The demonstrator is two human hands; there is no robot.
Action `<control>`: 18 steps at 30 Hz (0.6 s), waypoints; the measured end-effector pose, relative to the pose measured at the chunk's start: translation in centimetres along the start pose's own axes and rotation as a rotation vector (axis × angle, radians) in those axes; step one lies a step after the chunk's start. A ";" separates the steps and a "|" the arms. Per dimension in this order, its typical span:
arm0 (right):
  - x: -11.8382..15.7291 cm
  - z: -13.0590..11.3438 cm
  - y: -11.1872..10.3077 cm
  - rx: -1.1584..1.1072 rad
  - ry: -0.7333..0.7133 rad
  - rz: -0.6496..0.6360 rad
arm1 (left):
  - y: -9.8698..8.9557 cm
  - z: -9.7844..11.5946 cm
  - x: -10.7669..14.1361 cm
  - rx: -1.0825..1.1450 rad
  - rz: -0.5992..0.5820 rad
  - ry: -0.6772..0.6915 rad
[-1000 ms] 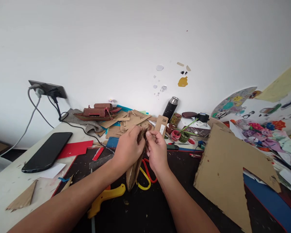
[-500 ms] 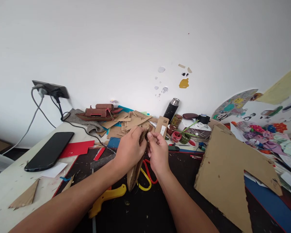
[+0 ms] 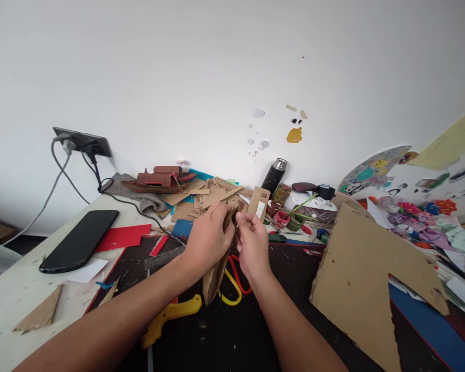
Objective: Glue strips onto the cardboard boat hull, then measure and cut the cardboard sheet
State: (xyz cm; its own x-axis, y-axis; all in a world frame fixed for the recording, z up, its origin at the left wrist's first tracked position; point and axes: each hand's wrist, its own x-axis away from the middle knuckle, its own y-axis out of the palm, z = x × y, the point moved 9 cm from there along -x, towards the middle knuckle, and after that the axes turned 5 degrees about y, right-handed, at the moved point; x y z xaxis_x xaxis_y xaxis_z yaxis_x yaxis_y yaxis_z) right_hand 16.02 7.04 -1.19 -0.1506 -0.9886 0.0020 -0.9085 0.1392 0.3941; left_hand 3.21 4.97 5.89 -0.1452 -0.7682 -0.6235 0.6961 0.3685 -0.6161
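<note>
My left hand (image 3: 211, 232) is closed around a folded or layered piece of cardboard (image 3: 213, 284), whose lower end points down toward the dark mat. My right hand (image 3: 251, 240) pinches at the cardboard's upper edge, thumb against fingers; the exact spot is hidden between the hands. Behind and below the cardboard lie scissors with red and yellow handles (image 3: 232, 294), partly covered. A yellow-handled tool (image 3: 170, 316) rests on the mat beneath my left forearm.
A large notched cardboard sheet (image 3: 356, 279) leans at the right. Cardboard scraps (image 3: 217, 194), a boat model (image 3: 158, 180), a black flask (image 3: 275, 174) and paint jars (image 3: 281, 219) line the wall. On the left are a phone (image 3: 79, 241), red paper (image 3: 122, 236) and a power cable (image 3: 139, 209).
Both hands keep almost the same grip on the cardboard. The view has shifted very slightly; nothing has been let go or picked up.
</note>
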 end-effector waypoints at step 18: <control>0.2 0.1 0.8 -0.062 0.073 -0.026 | -0.2 0.0 -0.1 0.018 0.014 -0.003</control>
State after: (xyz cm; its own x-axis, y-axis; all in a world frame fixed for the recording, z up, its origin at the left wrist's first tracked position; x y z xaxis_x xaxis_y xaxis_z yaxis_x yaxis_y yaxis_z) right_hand 15.28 6.90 -0.95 -0.0967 -0.9937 0.0571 -0.8853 0.1121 0.4513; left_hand 3.07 4.93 6.10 -0.1332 -0.7650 -0.6301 0.7109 0.3692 -0.5986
